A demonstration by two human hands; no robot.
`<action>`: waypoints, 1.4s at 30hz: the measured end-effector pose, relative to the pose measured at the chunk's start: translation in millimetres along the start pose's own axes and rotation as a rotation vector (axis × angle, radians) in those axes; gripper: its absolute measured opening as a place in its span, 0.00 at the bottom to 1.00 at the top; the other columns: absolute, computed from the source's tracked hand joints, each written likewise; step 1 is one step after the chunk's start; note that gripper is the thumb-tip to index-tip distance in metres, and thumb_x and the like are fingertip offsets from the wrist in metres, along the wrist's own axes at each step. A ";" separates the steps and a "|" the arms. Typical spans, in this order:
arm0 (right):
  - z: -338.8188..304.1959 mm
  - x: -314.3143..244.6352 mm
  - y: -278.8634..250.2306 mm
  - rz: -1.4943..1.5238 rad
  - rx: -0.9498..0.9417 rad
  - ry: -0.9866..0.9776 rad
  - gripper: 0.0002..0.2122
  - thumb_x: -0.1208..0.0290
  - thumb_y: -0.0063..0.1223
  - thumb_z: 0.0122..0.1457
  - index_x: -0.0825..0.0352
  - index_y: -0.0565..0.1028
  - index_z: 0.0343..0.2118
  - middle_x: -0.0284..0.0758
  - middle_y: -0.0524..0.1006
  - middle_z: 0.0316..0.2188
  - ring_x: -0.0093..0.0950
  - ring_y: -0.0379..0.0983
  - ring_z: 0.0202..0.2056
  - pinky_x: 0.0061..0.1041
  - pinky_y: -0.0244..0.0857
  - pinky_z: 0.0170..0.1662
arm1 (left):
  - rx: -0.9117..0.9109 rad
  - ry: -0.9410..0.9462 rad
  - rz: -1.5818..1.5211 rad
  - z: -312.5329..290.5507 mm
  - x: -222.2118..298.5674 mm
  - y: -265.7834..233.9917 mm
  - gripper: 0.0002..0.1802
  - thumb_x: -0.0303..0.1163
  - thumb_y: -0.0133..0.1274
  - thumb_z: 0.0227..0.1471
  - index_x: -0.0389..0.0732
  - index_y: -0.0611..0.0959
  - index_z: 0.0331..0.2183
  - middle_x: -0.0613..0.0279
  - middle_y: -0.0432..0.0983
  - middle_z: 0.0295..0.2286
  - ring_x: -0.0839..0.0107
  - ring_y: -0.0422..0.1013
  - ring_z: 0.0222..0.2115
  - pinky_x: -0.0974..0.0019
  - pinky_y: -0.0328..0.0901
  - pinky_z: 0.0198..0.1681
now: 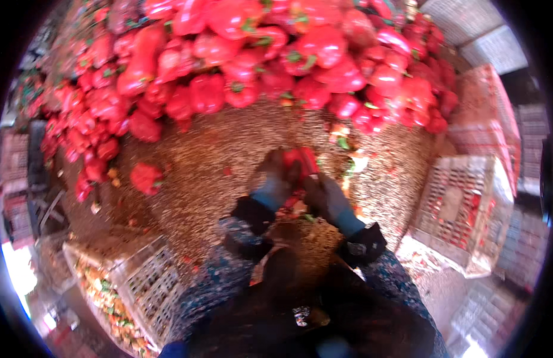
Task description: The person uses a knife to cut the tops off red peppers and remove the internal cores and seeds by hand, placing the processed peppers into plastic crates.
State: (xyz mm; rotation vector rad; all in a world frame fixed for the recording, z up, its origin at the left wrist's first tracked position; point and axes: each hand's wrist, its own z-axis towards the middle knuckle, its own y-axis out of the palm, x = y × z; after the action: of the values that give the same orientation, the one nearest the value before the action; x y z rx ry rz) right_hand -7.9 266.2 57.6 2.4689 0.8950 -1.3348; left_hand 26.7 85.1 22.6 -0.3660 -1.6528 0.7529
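Hands at pepper, apart from pile edge

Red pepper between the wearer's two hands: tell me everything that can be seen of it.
The red pepper is bright red, with a smooth-looking skin. It is held near the middle of the picture, in front of the wearer's body and above the littered ground. The left hand grips its left side; the right hand is close against its lower right. Blur and the hands hide its full outline, and whether it is cut cannot be told.
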 end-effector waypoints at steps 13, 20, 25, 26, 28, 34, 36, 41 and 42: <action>-27.0 125.0 33.4 -0.474 0.113 -0.028 0.20 0.59 0.49 0.67 0.68 0.69 0.55 0.40 0.77 0.31 0.32 0.73 0.34 0.32 0.68 0.38 | -0.096 -0.187 0.028 -6.4 -25.1 6.0 0.25 0.50 0.52 0.58 0.37 0.73 0.43 0.41 0.74 0.35 0.42 0.72 0.36 0.45 0.67 0.38; -44.7 95.6 15.5 -0.481 -0.147 0.042 0.25 0.63 0.56 0.62 0.68 0.68 0.59 0.40 0.79 0.38 0.30 0.77 0.39 0.33 0.71 0.40 | -0.050 -0.197 0.097 -2.0 -24.3 4.9 0.35 0.58 0.50 0.56 0.36 0.75 0.51 0.37 0.77 0.41 0.39 0.74 0.42 0.44 0.69 0.45; -79.3 49.2 -22.3 0.213 0.047 0.065 0.17 0.64 0.60 0.61 0.66 0.73 0.50 0.31 0.78 0.31 0.20 0.74 0.26 0.23 0.69 0.27 | 0.037 -0.156 0.055 -4.3 -27.2 8.7 0.39 0.60 0.48 0.57 0.34 0.71 0.55 0.37 0.75 0.45 0.41 0.73 0.44 0.45 0.68 0.49; -75.6 41.7 -28.2 0.343 0.111 -0.024 0.18 0.65 0.60 0.61 0.66 0.73 0.51 0.32 0.78 0.32 0.21 0.75 0.26 0.23 0.70 0.27 | 0.002 -0.153 0.042 -3.3 -23.9 9.9 0.40 0.60 0.49 0.57 0.34 0.70 0.55 0.37 0.74 0.46 0.42 0.73 0.45 0.46 0.68 0.49; -37.6 26.7 -33.5 0.204 0.169 0.014 0.23 0.64 0.62 0.59 0.67 0.70 0.54 0.37 0.78 0.37 0.26 0.77 0.32 0.27 0.72 0.35 | -0.054 -0.147 0.025 1.7 -14.2 13.1 0.41 0.60 0.50 0.57 0.34 0.70 0.56 0.38 0.74 0.47 0.44 0.73 0.46 0.48 0.68 0.50; 32.0 11.1 -25.3 -0.502 0.162 -0.429 0.35 0.50 0.64 0.55 0.67 0.67 0.60 0.53 0.77 0.46 0.50 0.74 0.49 0.45 0.68 0.52 | -0.168 -0.222 -0.034 18.7 -9.2 15.0 0.54 0.67 0.58 0.47 0.34 0.65 0.61 0.36 0.73 0.48 0.44 0.73 0.48 0.51 0.70 0.51; 32.9 7.7 -25.3 -0.468 0.109 -0.311 0.35 0.48 0.62 0.55 0.66 0.67 0.60 0.56 0.78 0.44 0.52 0.75 0.47 0.47 0.69 0.50 | -0.282 -0.208 -0.325 18.7 -18.0 12.2 0.54 0.64 0.61 0.45 0.34 0.64 0.60 0.39 0.74 0.48 0.46 0.73 0.48 0.53 0.70 0.51; 23.2 -0.5 -26.4 -0.451 0.114 -0.277 0.34 0.50 0.62 0.55 0.67 0.68 0.59 0.52 0.78 0.46 0.46 0.76 0.49 0.42 0.70 0.50 | -0.273 -0.151 -0.239 15.6 -25.7 6.0 0.42 0.49 0.65 0.47 0.36 0.70 0.56 0.48 0.77 0.45 0.57 0.75 0.46 0.58 0.69 0.51; 21.7 0.1 -26.0 -0.405 0.112 -0.285 0.33 0.53 0.63 0.54 0.67 0.67 0.60 0.51 0.78 0.47 0.45 0.76 0.49 0.39 0.70 0.51 | -0.283 -0.133 -0.266 13.5 -24.7 5.7 0.42 0.48 0.65 0.46 0.36 0.71 0.56 0.48 0.77 0.46 0.57 0.74 0.46 0.58 0.69 0.52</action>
State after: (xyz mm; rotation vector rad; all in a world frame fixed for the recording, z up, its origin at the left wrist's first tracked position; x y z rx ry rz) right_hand -38.3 277.6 47.9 2.1628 1.3223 -1.8537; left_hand 18.4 70.4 -0.7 -0.2907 -1.8945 0.3503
